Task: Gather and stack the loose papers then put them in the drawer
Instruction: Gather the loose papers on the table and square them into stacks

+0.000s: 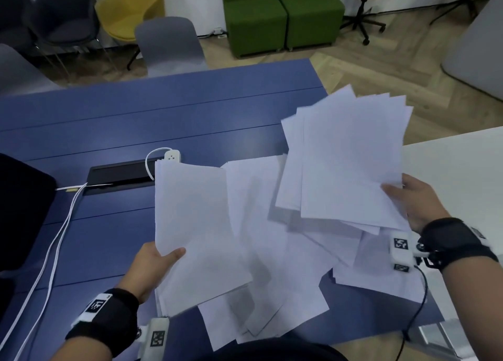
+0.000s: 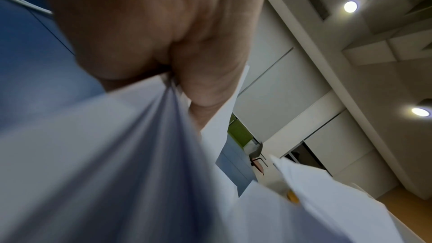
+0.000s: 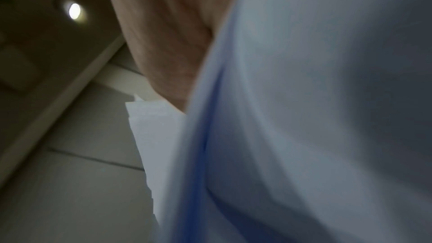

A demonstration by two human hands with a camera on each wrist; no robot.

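Many papers [image 1: 272, 251] (loose) on blue table [image 1: 136, 121]

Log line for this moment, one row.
left hand: holds left sheaf | right hand: holds right sheaf | loose sheets: on blue table

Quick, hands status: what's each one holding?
Left hand: grips a sheaf of papers.
Right hand: grips a fanned bundle of papers.

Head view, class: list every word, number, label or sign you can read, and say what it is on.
No readable words or numbers.
Left wrist tag: black-and-white code pattern, no text.
Right wrist tags: code patterns, no text.
Papers: appear blank.
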